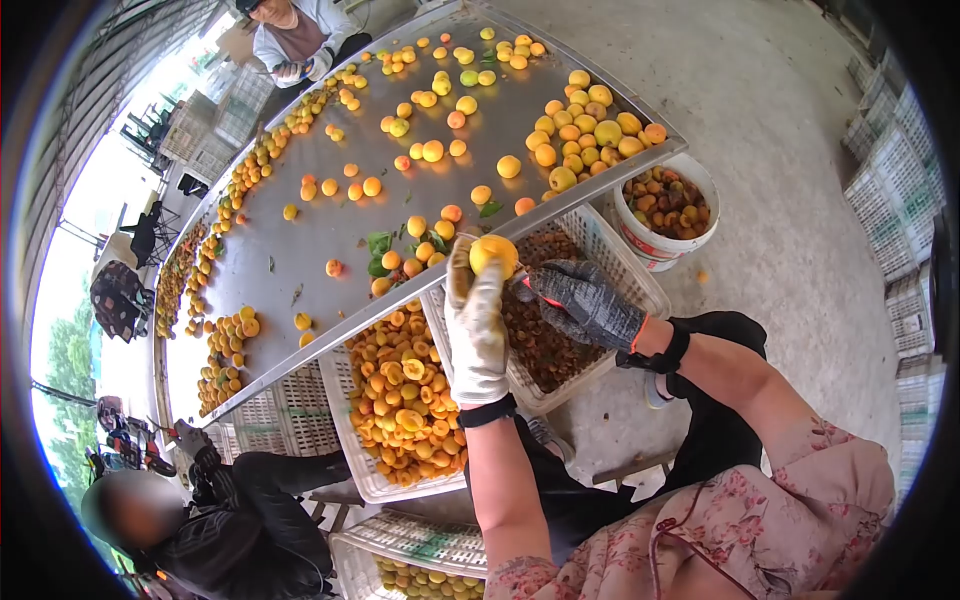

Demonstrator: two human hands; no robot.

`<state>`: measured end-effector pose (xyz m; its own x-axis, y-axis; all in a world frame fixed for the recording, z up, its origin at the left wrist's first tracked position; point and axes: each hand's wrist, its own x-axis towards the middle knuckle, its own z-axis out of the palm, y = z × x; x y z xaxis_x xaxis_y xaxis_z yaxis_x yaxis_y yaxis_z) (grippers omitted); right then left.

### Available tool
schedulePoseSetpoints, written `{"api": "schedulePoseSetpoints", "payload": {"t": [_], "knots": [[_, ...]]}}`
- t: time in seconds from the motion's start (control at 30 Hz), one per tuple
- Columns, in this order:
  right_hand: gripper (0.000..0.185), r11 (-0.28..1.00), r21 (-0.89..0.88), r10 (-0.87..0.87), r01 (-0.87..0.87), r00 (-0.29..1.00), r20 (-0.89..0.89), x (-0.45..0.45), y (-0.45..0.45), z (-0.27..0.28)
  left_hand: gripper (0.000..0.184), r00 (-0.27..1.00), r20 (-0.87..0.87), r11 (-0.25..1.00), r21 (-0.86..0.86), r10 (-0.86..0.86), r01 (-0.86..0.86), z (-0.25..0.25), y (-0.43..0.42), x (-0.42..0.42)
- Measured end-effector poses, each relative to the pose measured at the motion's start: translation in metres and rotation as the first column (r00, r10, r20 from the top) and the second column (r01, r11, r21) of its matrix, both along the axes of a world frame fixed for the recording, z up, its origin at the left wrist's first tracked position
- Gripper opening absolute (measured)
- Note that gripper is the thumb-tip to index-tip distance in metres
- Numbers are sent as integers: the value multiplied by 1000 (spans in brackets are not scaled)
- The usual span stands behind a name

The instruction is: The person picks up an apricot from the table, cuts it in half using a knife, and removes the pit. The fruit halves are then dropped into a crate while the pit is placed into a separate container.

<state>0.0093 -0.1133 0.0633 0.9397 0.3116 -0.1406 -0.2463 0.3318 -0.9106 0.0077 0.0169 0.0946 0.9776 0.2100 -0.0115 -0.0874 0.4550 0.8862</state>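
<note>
My left hand (478, 325), in a white glove, is closed around a yellow-orange apricot (493, 257) just over the near edge of the metal table (330, 225). My right hand (590, 303) wears a grey glove and grips a small red-handled tool (541, 293). The tool points toward the apricot, but its working end is hard to make out. Below my hands is a white crate (640, 275) holding brown pits or scraps. To its left, another white crate (348, 425) is full of halved apricots (405, 385).
Whole apricots (590, 125) lie scattered and piled on the table, with some green leaves (379, 250). A white bucket (707, 185) of darker fruit stands at the right. Two other people (297, 40) sit at the table's far side and left. Stacked crates (893, 190) line the right.
</note>
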Motion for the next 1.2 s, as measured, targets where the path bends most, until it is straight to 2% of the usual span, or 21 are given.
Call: {"api": "schedulePoseSetpoints", "payload": {"t": [0.03, 0.07, 0.1, 0.13, 0.17, 0.2, 0.23, 0.27, 0.3, 0.33, 0.4, 0.6, 0.67, 0.7, 0.77, 0.87, 0.93, 1.0, 1.07, 1.13, 1.2], "knots": [[20, 1000, -1, -3, 3, 1000, -5, 4, 1, -10, 42, 995, 104, 965, 263, -3, -24, -16, 5, 5], [20, 981, -143, -58, 131, 902, 427, 8, 3, -17, 42, 995, 95, 965, 261, -6, -20, -19, 5, 6], [19, 930, -214, -23, 300, 627, 779, 11, 3, -21, 43, 997, 71, 977, 211, 11, -26, -21, 5, 10], [19, 930, -217, -21, 298, 630, 776, 11, 1, -24, 44, 998, 49, 986, 161, 28, -36, -23, 5, 12], [21, 980, -173, -11, 98, 895, 446, 9, 0, -13, 37, 987, 156, 976, 208, 39, -71, -30, 5, 14], [23, 997, -43, 67, -65, 997, 41, 7, 2, -7, 37, 988, 151, 976, 209, 36, -67, -36, 2, 14], [27, 981, -100, -101, 164, 882, 460, 13, 16, -34, 38, 985, 171, 998, -55, -9, 18, -40, -3, 15], [27, 982, -96, -100, 162, 881, 462, 11, 18, -36, 41, 978, 205, 945, -311, -42, 106, -43, -8, 16], [29, 925, -281, -64, 257, 832, 551, 9, 19, -37, 49, 989, 117, 968, -246, 89, -58, -43, -13, 18], [30, 821, -442, -7, 360, 782, 624, 8, 18, -38, 49, 989, 117, 968, -245, 88, -57, -42, -9, 17], [29, 820, -475, 11, 319, 821, 570, 6, 11, -28, 37, 999, -33, 995, -103, 3, -6, -39, 3, 17], [26, 823, -464, 9, 328, 809, 587, 9, 8, -34, 43, 979, 108, 984, -44, 174, -170, -45, -10, 20], [21, 752, -497, 85, 432, 685, 724, 11, 10, -39, 41, 977, 155, 972, -204, 146, -113, -54, -11, 19], [21, 755, -494, 88, 432, 680, 728, 12, 11, -37, 40, 988, 100, 957, -276, 120, -89, -62, -8, 24], [21, 758, -534, 86, 375, 754, 651, 8, 11, -33, 40, 990, 70, 957, -271, 124, -101, -66, -7, 25], [25, 701, -547, 123, 458, 678, 725, 5, 9, -44, 41, 991, 61, 949, -301, 119, -95, -57, -7, 25], [24, 703, -536, 113, 467, 671, 733, -6, 10, -53, 46, 994, -88, 866, -492, 57, -94, -47, 7, 24], [24, 710, -522, 109, 473, 658, 745, -9, 8, -48, 52, 999, -26, 879, -475, 25, -35, -50, 13, 29], [23, 772, -492, 105, 403, 683, 723, -11, 0, -41, 47, 983, -21, 887, -428, 184, -175, -47, 7, 27], [27, 742, -502, 133, 443, 638, 759, -11, -7, -37, 51, 987, -119, 885, -440, 111, -153, -58, 31, 30], [29, 955, -272, 10, 116, 907, 421, -9, -12, -19, 52, 967, -155, 916, -320, 200, -241, -47, 24, 26]]}}
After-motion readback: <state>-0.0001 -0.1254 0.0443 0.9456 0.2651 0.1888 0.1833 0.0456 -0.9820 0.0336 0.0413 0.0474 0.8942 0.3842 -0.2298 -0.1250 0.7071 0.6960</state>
